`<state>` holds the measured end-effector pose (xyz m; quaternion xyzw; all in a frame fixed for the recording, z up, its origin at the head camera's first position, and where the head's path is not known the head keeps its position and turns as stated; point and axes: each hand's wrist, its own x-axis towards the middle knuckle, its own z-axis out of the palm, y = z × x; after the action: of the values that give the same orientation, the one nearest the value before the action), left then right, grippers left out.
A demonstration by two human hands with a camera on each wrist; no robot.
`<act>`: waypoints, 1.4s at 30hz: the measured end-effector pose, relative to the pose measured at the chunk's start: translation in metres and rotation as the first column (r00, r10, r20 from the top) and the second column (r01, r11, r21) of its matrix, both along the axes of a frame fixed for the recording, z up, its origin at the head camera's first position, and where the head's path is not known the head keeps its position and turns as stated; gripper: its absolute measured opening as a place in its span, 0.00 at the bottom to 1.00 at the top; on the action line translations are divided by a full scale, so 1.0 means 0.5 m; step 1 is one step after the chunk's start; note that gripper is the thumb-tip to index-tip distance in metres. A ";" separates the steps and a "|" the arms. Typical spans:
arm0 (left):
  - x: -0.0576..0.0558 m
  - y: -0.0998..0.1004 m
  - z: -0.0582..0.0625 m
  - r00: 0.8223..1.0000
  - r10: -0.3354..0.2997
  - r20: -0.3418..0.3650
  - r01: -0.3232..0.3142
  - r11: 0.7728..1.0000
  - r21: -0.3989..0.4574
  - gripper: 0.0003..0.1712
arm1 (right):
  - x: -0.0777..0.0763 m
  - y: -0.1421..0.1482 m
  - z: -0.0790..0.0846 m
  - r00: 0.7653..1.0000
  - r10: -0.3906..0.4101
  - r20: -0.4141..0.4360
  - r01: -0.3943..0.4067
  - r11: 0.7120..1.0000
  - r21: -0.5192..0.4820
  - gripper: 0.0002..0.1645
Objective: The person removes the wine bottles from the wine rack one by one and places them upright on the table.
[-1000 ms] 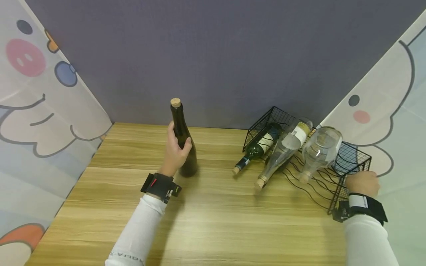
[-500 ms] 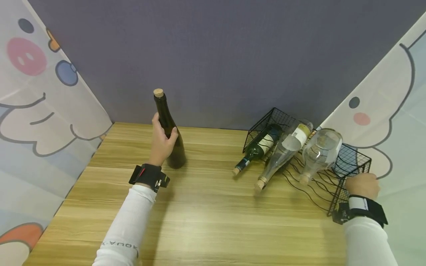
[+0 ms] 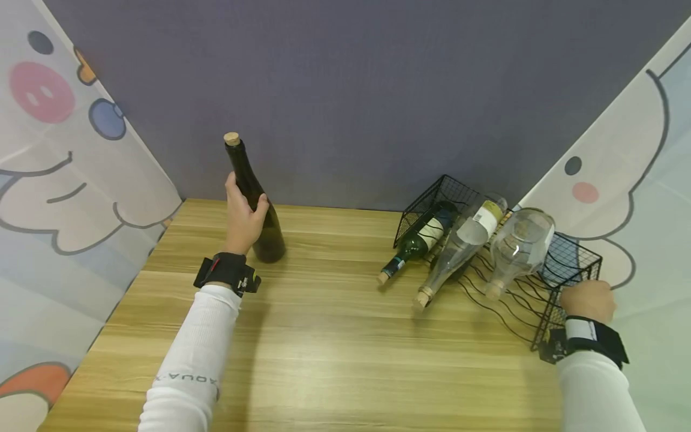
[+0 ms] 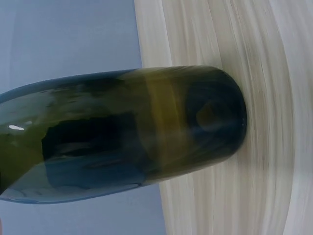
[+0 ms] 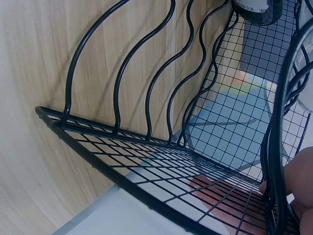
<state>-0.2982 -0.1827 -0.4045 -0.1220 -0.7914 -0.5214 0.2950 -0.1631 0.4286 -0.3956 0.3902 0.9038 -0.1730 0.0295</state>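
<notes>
In the head view my left hand (image 3: 244, 219) grips a dark green corked wine bottle (image 3: 269, 237) around its upper body. The bottle stands nearly upright, its base close over the wooden table. The left wrist view shows the bottle's translucent lower half (image 4: 161, 127) with the table behind it. At the far right my right hand (image 3: 588, 301) holds the end of a black wire wine rack (image 3: 574, 258), fingers (image 5: 299, 176) curled round its upper bar. On the rack lie a green labelled bottle (image 3: 415, 243), a slim clear bottle (image 3: 459, 246) and a wide clear bottle (image 3: 520, 243), necks toward me.
The wooden table (image 3: 345, 360) ends at a grey panel (image 3: 345, 102) at the back. Cartoon-printed sheets (image 3: 65, 180) border both sides. Wavy wires (image 5: 166, 68) cross the rack's right part, and another dark bottle (image 3: 459, 271) shows beneath the clear ones.
My left hand has carried the dark green wine bottle left and toward the back panel. The right hand keeps its hold on the rack, and the bottles there have not moved.
</notes>
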 end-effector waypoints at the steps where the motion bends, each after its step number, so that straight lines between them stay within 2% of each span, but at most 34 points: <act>1: -0.001 -0.004 0.000 1.000 0.006 0.001 -0.006 1.000 -0.002 0.39 | -0.001 0.001 -0.001 1.000 0.002 0.000 -0.002 1.000 0.002 0.37; 10: -0.016 -0.029 0.001 1.000 0.026 -0.002 -0.026 1.000 -0.016 0.39 | 0.001 -0.006 0.001 1.000 -0.008 0.010 0.008 1.000 0.003 0.38; 25: -0.024 -0.052 0.002 0.999 0.053 0.001 -0.053 0.999 -0.009 0.39 | 0.003 -0.015 0.006 0.999 -0.039 0.001 0.039 0.999 -0.013 0.38; 38: -0.028 -0.074 0.003 0.996 0.078 0.034 -0.077 0.997 -0.015 0.39 | 0.003 -0.012 0.004 0.999 0.033 0.017 -0.034 0.998 0.044 0.38; 42: -0.028 -0.080 0.004 0.996 0.080 0.034 -0.080 0.997 -0.007 0.39 | 0.002 -0.012 0.002 1.000 0.019 0.013 -0.020 0.999 0.037 0.38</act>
<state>-0.3123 -0.2229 -0.4026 -0.0820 -0.8019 -0.5090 0.3019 -0.1620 0.4227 -0.3945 0.3830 0.9105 -0.1533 0.0294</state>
